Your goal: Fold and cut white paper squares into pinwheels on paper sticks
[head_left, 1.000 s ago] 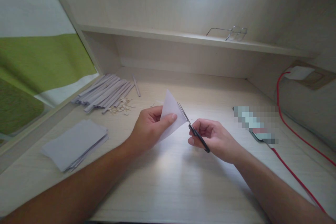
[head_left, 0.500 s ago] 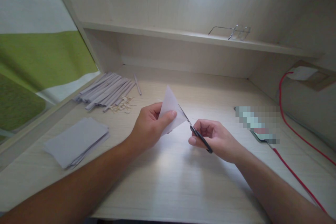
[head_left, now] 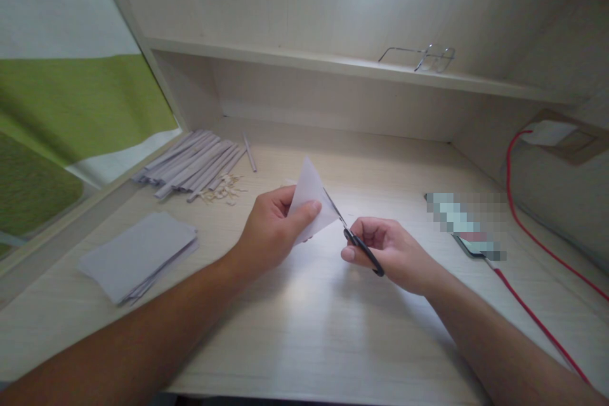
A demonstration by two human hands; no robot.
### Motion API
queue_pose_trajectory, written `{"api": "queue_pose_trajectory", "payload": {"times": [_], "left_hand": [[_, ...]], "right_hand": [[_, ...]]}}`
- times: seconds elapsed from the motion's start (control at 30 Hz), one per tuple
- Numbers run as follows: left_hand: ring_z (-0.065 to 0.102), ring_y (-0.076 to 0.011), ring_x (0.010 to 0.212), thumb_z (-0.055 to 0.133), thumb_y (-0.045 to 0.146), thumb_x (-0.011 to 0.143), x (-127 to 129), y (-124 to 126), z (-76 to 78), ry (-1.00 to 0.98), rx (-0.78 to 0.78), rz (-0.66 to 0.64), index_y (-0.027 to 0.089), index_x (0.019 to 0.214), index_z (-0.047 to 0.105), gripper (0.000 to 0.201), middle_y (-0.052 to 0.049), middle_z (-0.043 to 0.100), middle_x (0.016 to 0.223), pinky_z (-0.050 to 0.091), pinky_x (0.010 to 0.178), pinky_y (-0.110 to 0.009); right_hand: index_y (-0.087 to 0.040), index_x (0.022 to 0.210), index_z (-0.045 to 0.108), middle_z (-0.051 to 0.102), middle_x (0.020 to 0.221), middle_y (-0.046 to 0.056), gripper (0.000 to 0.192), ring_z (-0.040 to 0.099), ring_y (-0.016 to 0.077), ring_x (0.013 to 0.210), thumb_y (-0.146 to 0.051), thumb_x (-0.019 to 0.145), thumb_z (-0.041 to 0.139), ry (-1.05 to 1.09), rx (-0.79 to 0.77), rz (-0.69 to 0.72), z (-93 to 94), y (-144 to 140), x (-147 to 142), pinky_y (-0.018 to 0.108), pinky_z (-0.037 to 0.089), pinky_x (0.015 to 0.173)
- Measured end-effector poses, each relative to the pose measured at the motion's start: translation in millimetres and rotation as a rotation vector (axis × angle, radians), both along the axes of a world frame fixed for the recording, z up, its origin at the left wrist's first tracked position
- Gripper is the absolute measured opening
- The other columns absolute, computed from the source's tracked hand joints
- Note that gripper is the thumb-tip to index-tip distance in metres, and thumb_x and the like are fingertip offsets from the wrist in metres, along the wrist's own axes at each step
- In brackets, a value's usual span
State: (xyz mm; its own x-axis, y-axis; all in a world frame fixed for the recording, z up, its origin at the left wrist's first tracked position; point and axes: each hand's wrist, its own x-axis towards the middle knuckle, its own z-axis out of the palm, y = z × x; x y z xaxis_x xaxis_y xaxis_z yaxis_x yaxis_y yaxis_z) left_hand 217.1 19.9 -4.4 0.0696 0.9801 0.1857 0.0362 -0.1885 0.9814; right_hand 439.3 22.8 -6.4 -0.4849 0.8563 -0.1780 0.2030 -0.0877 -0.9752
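Your left hand point(head_left: 271, 231) pinches a white sheet of paper point(head_left: 311, 200) between thumb and fingers, holding it raised above the desk point(head_left: 314, 323) with one corner pointing up. Your right hand point(head_left: 387, 250), just to the right of the left, is closed around the dark handles of a small pair of scissors point(head_left: 354, 235); the blades run up and to the left from that hand and meet the right edge of the paper. Whether the blades are parted or closed cannot be told. Beyond and to the left of your left hand lies a row of rolled paper sticks point(head_left: 190, 165), with a small heap of pale clippings point(head_left: 221, 191) just beside it. Nearer you, left of your left forearm, rests a stack of paper sheets point(head_left: 137, 255). To the right of your right hand lies a phone point(head_left: 469, 228) joined to a red cable point(head_left: 533, 311). A pair of glasses point(head_left: 423, 58) sits on the shelf point(head_left: 309, 63) well beyond both hands.
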Motion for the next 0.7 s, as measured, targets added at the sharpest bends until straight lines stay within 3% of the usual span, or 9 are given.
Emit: {"api": "queue_pose_trajectory", "payload": {"times": [0.7], "left_hand": [[0.052, -0.0119, 0.045, 0.069, 0.049, 0.083, 2.7, -0.7, 7.2, -0.063, -0.123, -0.001, 0.016, 0.064, 0.062, 0.039, 0.0, 0.059, 0.053, 0.036, 0.042, -0.023]], "right_hand": [[-0.019, 0.068, 0.055, 0.042, 0.06, -0.007, 0.044, 0.034, 0.0096, 0.056, -0.048, 0.075, 0.087, -0.042, 0.031, 0.023, -4.3, 0.5, 0.6, 0.027, 0.023, 0.052]]}}
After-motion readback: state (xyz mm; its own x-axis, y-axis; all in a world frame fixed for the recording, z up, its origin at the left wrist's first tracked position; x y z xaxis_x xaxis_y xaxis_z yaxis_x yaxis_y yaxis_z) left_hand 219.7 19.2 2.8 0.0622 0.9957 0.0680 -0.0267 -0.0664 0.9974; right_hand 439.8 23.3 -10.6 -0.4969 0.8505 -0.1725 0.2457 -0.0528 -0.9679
